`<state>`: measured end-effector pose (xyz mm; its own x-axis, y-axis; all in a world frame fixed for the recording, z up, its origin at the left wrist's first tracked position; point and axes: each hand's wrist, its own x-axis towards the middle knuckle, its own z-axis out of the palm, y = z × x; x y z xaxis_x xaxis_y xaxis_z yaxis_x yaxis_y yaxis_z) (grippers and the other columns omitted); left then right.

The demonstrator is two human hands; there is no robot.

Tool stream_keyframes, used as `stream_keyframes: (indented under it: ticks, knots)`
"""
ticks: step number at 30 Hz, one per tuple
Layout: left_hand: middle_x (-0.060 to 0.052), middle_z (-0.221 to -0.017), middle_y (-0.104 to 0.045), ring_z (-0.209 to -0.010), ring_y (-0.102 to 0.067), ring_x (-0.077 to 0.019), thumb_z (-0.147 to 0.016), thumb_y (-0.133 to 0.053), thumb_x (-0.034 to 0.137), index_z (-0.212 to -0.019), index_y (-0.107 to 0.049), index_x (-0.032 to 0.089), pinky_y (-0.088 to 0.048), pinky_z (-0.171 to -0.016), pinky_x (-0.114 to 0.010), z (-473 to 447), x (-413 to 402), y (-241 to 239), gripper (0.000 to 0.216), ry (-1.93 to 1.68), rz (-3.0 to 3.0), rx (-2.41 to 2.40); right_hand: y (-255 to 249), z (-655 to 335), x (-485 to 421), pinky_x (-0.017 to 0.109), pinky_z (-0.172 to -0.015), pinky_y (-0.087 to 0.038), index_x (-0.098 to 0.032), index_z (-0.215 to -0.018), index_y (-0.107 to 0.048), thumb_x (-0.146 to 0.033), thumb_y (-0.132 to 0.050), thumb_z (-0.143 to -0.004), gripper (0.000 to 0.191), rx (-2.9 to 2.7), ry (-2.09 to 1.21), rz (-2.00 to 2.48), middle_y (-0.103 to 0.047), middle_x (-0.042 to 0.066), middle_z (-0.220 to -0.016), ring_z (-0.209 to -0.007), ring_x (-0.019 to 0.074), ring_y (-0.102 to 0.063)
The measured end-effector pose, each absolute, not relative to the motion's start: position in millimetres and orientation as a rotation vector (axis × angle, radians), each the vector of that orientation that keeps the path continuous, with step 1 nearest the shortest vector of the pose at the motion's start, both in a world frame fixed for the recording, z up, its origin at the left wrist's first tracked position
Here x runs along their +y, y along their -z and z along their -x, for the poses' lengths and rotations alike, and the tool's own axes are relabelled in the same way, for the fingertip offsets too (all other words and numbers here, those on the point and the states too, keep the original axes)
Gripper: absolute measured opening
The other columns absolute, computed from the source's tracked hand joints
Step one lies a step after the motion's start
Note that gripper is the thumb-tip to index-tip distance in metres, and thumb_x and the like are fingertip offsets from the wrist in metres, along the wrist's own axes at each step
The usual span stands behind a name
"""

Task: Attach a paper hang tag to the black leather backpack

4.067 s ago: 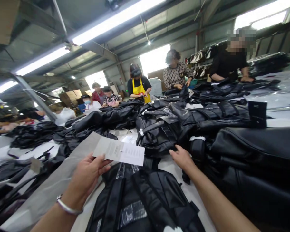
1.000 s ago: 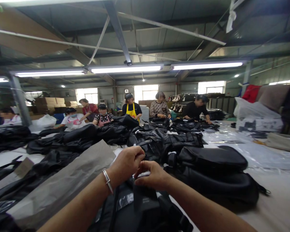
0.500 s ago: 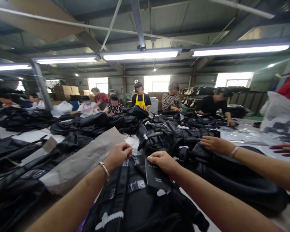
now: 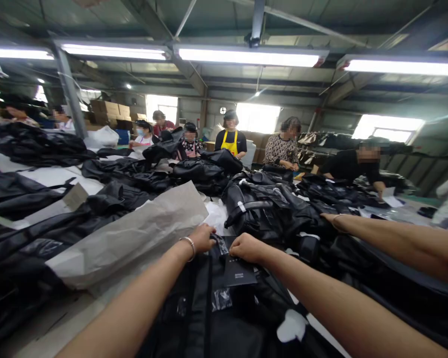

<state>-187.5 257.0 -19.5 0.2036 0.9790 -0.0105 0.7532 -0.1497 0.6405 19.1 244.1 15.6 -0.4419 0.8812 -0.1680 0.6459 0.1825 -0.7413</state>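
Note:
A black backpack (image 4: pixel 242 323) lies in front of me, with shoulder straps and bits of clear plastic wrap (image 4: pixel 222 300) on it. My right hand (image 4: pixel 247 247) pinches the upper edge of a black hang tag (image 4: pixel 241 272) with pale print, which rests over the bag. Beside it, my left hand (image 4: pixel 202 239) is closed at the bag's top end, next to a plastic-wrapped strap piece (image 4: pixel 220 244). What its fingertips hold is too small to make out. A white patch of padding (image 4: pixel 291 325) shows on the bag's right side.
Crumpled grey wrapping paper (image 4: pixel 134 238) lies left of my arm. More black bags (image 4: pixel 261 204) are heaped beyond my hands. From the right, a co-worker's arm (image 4: pixel 392 238) reaches over another black bag. Several people work across the table.
My view has shifted and tilted. My left hand has come nearer the strap at the bag's top. The tag now lies flatter, still in my right hand. The co-worker's hand has moved behind the bags.

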Motion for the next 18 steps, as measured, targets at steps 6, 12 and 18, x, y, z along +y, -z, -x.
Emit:
stream_keyframes:
  ticks: [6, 12, 18]
  knots:
    - [-0.009, -0.124, -0.057, -0.112, -0.056, -0.0244, -0.091, -0.061, 0.032, -0.116, -0.059, 0.016, -0.048, -0.095, -0.046, 190.3, 286.0, 42.5, 0.029, -0.478, -1.764, 1.723, 2.0, -4.4, 275.9, 0.020, -0.048, -0.035, -0.014, -0.063, -0.075, -0.012, -0.065, -0.068, 0.012, -2.253, -1.081, 1.476, -0.057, -0.002, -0.051, -0.052, 0.0110, -0.049]
    - [-0.006, -0.097, -0.065, -0.081, -0.063, -0.0164, -0.092, -0.057, 0.036, -0.104, -0.062, 0.013, -0.054, -0.072, -0.032, 198.8, 292.6, 35.0, 0.026, -0.470, -1.466, 1.456, 18.4, -5.7, 281.7, 0.019, -0.045, -0.032, -0.013, -0.063, -0.074, -0.012, -0.063, -0.069, 0.013, -2.208, -1.123, 1.506, -0.054, -0.003, -0.049, -0.048, 0.0094, -0.044]
    - [-0.011, -0.089, -0.068, -0.078, -0.065, -0.0162, -0.083, -0.048, 0.036, -0.091, -0.066, 0.011, -0.052, -0.065, -0.025, 216.1, 274.0, 28.8, 0.032, -0.505, -1.251, 1.096, 21.3, 1.2, 277.1, 0.020, -0.044, -0.031, -0.013, -0.059, -0.070, -0.014, -0.060, -0.070, 0.015, -2.096, -1.179, 1.504, -0.052, -0.003, -0.048, -0.046, 0.0093, -0.041]
